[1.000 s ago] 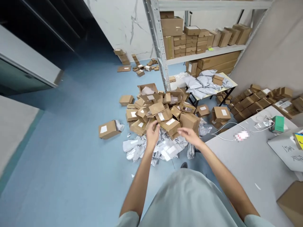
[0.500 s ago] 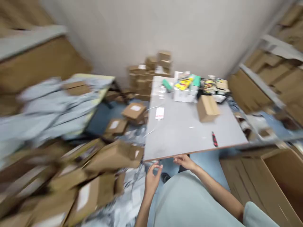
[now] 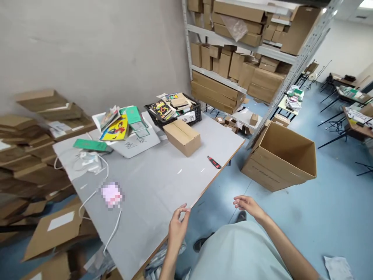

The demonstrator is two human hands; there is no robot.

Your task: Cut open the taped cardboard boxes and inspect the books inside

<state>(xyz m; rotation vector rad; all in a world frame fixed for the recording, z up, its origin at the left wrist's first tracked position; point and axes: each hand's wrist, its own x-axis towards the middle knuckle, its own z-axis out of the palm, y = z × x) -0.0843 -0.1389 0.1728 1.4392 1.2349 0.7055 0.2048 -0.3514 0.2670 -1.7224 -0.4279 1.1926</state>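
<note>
My left hand (image 3: 178, 225) is raised at the table's near edge, its fingers loosely bent and apart with nothing in them. Over the floor to the right hangs my right hand (image 3: 249, 206), empty, with relaxed fingers stretched forward. Nearest on the grey table (image 3: 157, 186) is a red and black utility knife (image 3: 214, 162), lying by the right edge. Behind it sits a closed cardboard box (image 3: 182, 137). Farther back are a black crate (image 3: 196, 113) of books and a white box (image 3: 138, 144) with books on top.
A large open carton (image 3: 276, 155) stands on the floor to the right, beside a metal shelf (image 3: 272, 52) loaded with boxes. On the table's left are a cable (image 3: 113, 231), a blurred-out device (image 3: 112, 194) and a green box (image 3: 91, 145). Cardboard boxes (image 3: 54, 225) pile up at the left.
The view has swung to the right, bringing the shelf and the open carton forward into sight. My right hand now sits farther from my left. Both hands remain empty.
</note>
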